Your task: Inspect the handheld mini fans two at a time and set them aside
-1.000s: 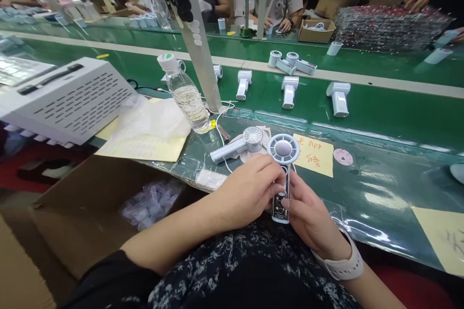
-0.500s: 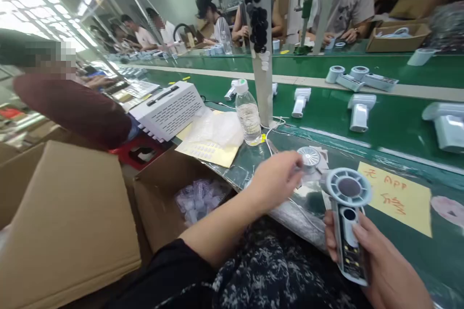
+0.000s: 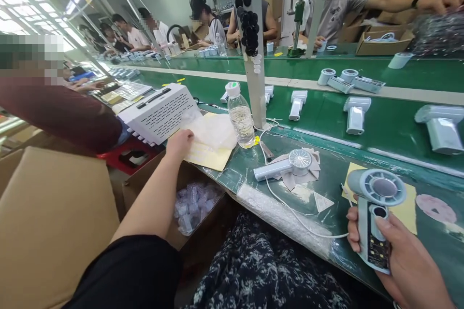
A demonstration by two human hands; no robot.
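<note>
The fingers (image 3: 353, 226) of the right hand (image 3: 402, 265) are closed tight around the handle of a small hand fan (image 3: 364, 217). The thumb lies across the back of the handle, just above a green circuit board (image 3: 379, 251) (the back is open, so you can see the insides). The fan is held up and tilted, with its round head at the top, over the right end of the green surface (image 3: 337, 154). A yellow note (image 3: 408, 217) and a round pink sticker (image 3: 435, 207) lie just beside it.

The left hand (image 3: 179, 145) is far from the right one. It lies palm down on a clear plastic bag (image 3: 208, 130) and a yellow sheet (image 3: 205, 154). Those fingers touch the plastic, but I cannot tell if they are pinching it.

A water bottle (image 3: 239, 115) stands near the bag, and a white box with slots (image 3: 157, 113) sits just beside it. Between the hands, a second fan (image 3: 284, 166) lies on its side on crumpled paper (image 3: 308, 166). A white cord (image 3: 286, 212) runs across the surface almost to the right hand. Below the surface is a cardboard box holding small clear packets (image 3: 192, 207).
</note>
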